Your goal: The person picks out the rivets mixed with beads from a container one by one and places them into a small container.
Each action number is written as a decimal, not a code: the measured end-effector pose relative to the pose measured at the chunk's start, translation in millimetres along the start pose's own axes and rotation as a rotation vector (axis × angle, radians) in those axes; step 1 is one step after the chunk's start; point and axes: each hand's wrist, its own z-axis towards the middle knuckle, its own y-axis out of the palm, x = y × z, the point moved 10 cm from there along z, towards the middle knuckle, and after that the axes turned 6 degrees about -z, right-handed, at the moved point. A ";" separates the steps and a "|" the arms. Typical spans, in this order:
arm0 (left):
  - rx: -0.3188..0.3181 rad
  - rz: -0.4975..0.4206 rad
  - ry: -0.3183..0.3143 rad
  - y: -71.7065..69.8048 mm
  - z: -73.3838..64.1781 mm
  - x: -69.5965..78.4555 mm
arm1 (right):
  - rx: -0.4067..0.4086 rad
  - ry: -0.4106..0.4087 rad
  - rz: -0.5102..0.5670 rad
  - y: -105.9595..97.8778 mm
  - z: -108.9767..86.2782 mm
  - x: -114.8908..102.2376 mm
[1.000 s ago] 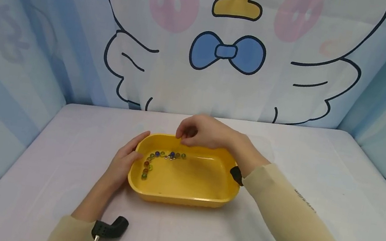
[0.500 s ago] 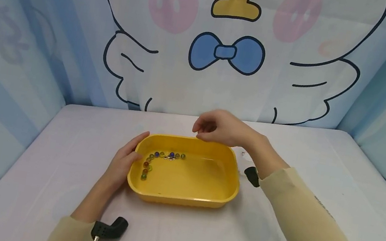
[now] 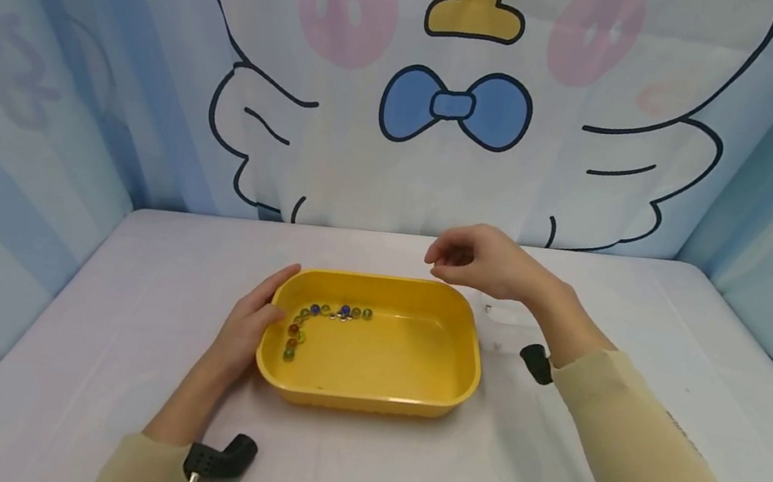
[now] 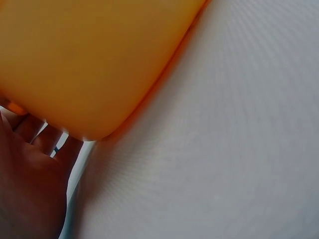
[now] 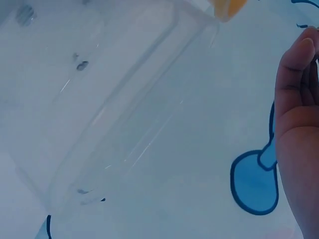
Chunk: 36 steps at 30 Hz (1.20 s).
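A yellow plastic tray (image 3: 405,362) stands on the table. Marbles (image 3: 294,330) in green, amber and blue curve along its left and back inside, with small silver pieces (image 3: 341,316) among them. My left hand (image 3: 243,334) holds the tray's left end, thumb over the rim and fingers outside. In the left wrist view its fingers lie along the orange-looking tray wall (image 4: 89,74). My right hand (image 3: 485,261) hovers above the back right corner, thumb and fingertips pinching a tiny piece mostly hidden by them. At the right wrist view's edge only part of the hand (image 5: 299,99) shows.
A clear plastic box (image 5: 114,107) lies right of the tray, faint in the head view, with small metallic pieces (image 5: 82,65) showing in it. The printed cloth backdrop (image 3: 441,182) rises behind the table. White cloth (image 3: 350,471) covers the tabletop.
My right hand has lifted from over the tray's back rim and travelled right, past the back right corner, uncovering small metallic pieces beside the tray. My left hand and the marbles stay put.
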 end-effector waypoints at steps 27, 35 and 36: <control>0.001 -0.008 -0.001 0.3 0.3 2.3 | 0.083 0.084 -0.032 -23.6 -34.2 48.6; 0.000 -0.008 0.003 0.8 0.7 2.3 | 0.082 0.111 -0.046 -23.7 -38.9 59.8; 0.000 -0.007 0.003 0.8 0.7 2.2 | 0.082 0.114 -0.046 -23.7 -39.6 60.2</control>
